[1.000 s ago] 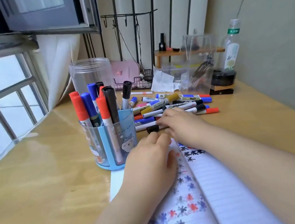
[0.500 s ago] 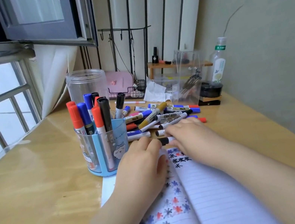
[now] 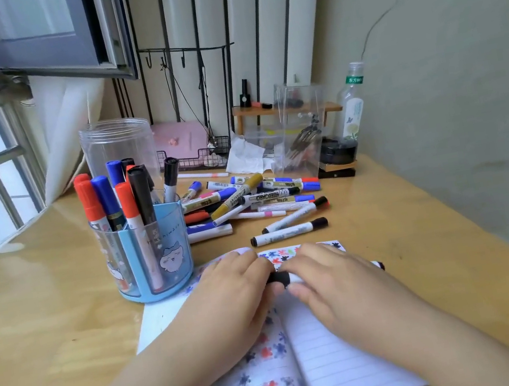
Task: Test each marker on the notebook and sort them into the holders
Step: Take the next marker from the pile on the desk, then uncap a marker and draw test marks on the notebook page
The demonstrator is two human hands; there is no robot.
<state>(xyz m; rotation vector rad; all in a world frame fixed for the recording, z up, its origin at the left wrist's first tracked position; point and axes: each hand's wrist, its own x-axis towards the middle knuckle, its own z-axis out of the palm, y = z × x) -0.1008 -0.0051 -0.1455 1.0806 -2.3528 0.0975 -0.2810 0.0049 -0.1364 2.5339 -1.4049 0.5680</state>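
Since the earlier frames I have brought the black-capped marker [image 3: 287, 278] back from the edge of the pile and it now lies crosswise over the open notebook [image 3: 341, 364], held between both hands. My left hand [image 3: 230, 295] curls its fingers round the black cap end, and my right hand [image 3: 336, 280] closes over the white barrel, so each hand grips the same marker from its own side. Its long axis runs left to right, nearly level with the notebook's top edge, with the far tip showing just beyond my right hand near the page's right margin.

I judge the coming move to be pulling the cap off, and that turns on this axis: the hands must part straight along it, left hand outward with the cap, right hand holding the barrel firm.

The blue holder [image 3: 155, 254] stands just beside my left hand, already holding red, blue and black markers; the clear jar [image 3: 117, 145] stands behind it. The untested pile [image 3: 247, 200] lies well ahead on the desk [image 3: 30, 317].
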